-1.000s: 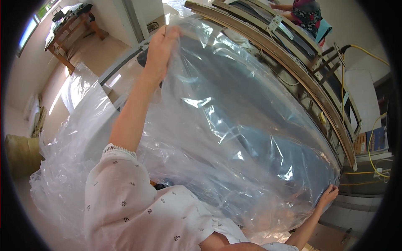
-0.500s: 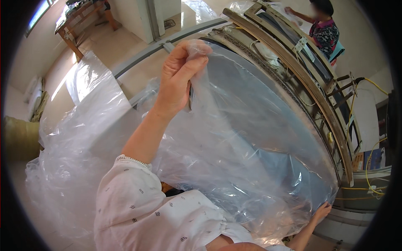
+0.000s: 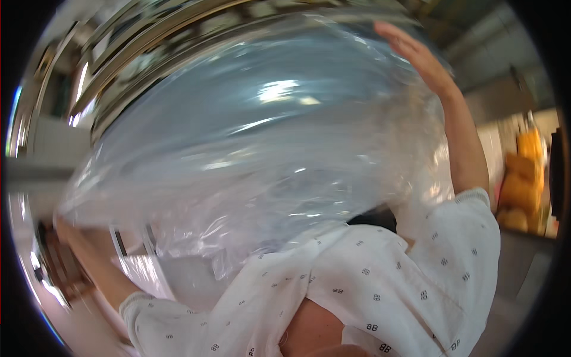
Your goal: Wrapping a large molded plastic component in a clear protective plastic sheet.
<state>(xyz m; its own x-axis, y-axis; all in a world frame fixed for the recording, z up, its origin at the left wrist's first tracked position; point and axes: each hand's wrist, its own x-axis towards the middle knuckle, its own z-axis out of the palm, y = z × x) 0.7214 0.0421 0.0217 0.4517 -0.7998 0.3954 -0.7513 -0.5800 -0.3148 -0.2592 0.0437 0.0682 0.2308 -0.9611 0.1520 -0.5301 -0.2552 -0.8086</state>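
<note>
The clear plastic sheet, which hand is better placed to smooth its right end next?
Probably the right hand: it is at that end of the plastic sheet, stretched out flat. The left hand is away at the opposite end, too blurred to tell its grip.

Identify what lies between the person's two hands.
In the head view, wrinkled clear plastic sheeting spans the stretch between the left hand and right hand.

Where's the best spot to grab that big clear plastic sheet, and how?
Probably pinch the crumpled near edge of the clear plastic sheet, coming from the person's own side, low in the picture. It bunches into loose folds there, easy to gather, while the far part looks smoother and more stretched out.
</note>
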